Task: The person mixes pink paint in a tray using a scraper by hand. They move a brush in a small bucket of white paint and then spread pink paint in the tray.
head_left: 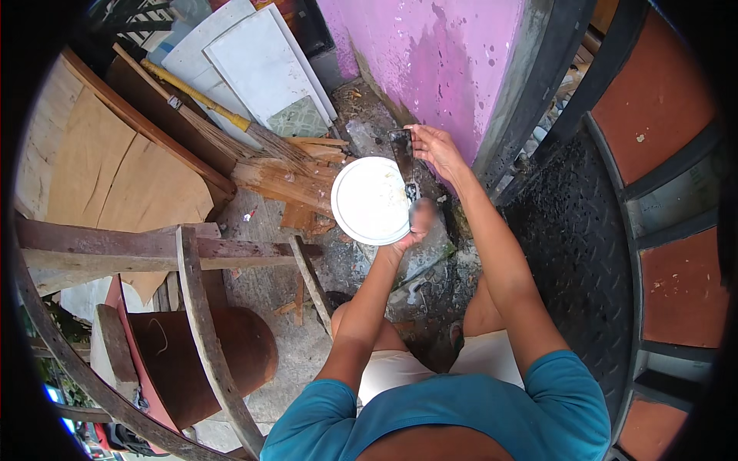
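Note:
A dark, flat, roughly rectangular piece (pixel 401 150) with a wet-looking surface stands out in front of me; its exact kind I cannot make out. The fingers of my right hand (pixel 435 150) pinch its upper right edge, close to the pink wall. My left hand (pixel 419 221) is closed at the lower end of this piece, beside the right rim of a white, round, lid-like thing (pixel 369 201). A blurred patch covers part of the left hand, so what it grips is hidden. Small bits lie on the white surface.
A pink wall (pixel 430 61) rises ahead. White boards (pixel 257 65), a stick broom (pixel 223 134) and wood scraps (pixel 284 184) are at the far left. A wooden frame (pixel 204 330) and a brown cylinder (pixel 238 361) stand at left. Black metal plate flooring (pixel 569 253) lies at right.

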The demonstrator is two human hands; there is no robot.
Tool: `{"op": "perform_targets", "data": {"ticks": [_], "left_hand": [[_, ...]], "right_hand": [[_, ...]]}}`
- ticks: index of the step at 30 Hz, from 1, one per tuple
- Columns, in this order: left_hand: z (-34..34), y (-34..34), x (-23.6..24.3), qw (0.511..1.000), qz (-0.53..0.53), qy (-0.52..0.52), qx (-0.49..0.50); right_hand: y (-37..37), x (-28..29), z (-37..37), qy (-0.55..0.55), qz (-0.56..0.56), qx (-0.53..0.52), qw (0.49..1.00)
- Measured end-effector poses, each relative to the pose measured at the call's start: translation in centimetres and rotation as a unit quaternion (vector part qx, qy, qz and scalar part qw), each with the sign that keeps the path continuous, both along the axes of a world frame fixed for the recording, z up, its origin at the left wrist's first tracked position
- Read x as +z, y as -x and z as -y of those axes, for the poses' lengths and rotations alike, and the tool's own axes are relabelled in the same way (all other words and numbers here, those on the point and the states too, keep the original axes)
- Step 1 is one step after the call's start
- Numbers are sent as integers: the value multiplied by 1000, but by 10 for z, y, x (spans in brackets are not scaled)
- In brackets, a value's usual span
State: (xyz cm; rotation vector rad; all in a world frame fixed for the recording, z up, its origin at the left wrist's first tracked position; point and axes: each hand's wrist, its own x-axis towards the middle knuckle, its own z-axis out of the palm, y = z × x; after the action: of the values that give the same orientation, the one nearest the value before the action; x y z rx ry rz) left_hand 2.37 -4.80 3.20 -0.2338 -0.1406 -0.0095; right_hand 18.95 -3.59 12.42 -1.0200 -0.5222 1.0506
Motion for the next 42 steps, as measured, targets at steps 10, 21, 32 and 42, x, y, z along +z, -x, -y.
{"op": "perform_targets", "data": {"ticks": [10, 21, 32, 42], "left_hand": [[2, -10, -1, 1000, -5, -9, 4], [19, -1, 21, 914, -169, -175, 325], [5, 2, -12, 917, -139, -213, 307], [1, -6, -10, 919, -91, -228, 309]], "right_hand": [[-10, -12, 2, -15, -124, 3, 992], [-7, -22, -6, -25, 200, -83, 976], [-11, -31, -7, 5, 372, -51, 927], [-19, -33, -14, 75, 226, -79, 968]]}}
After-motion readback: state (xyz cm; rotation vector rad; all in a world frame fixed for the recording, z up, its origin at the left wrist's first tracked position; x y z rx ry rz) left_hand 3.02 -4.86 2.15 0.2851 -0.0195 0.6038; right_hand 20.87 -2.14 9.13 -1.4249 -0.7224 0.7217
